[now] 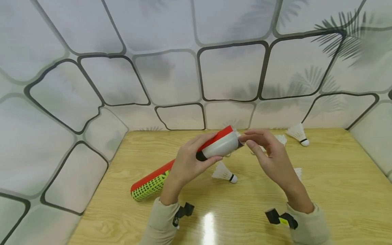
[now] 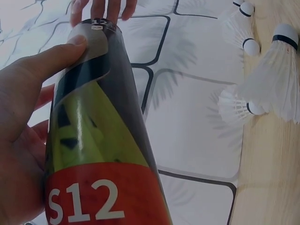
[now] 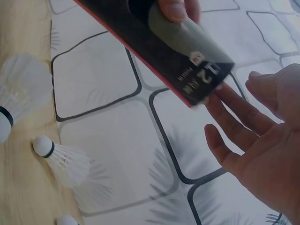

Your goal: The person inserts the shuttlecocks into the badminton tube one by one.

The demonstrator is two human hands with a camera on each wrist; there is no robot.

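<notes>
A: Head view: the left hand (image 1: pixel 186 163) is wrapped round the shuttlecock tube (image 1: pixel 183 162), which is lifted above the middle of the table (image 1: pixel 337 190), mouth tipped toward the far right.

B: And the right hand (image 1: pixel 269 153)?

A: Fingers nearly straight at the tube's mouth, tips touching the rim. I can't tell if it pinches anything; white feathers show just at the opening.

B: So a shuttlecock at the mouth, I'd judge. Next calls for holding the tube steady and keeping the fingers lined up with the opening.

A: Loose shuttlecocks lie about: one (image 1: pixel 225 173) under the tube, another (image 1: pixel 298 133) far right.

B: Surroundings?

A: Pale wood-grain table, glossy near the sleeves, boxed in by white walls (image 1: pixel 229 71) printed with dark rounded tiles.
</notes>
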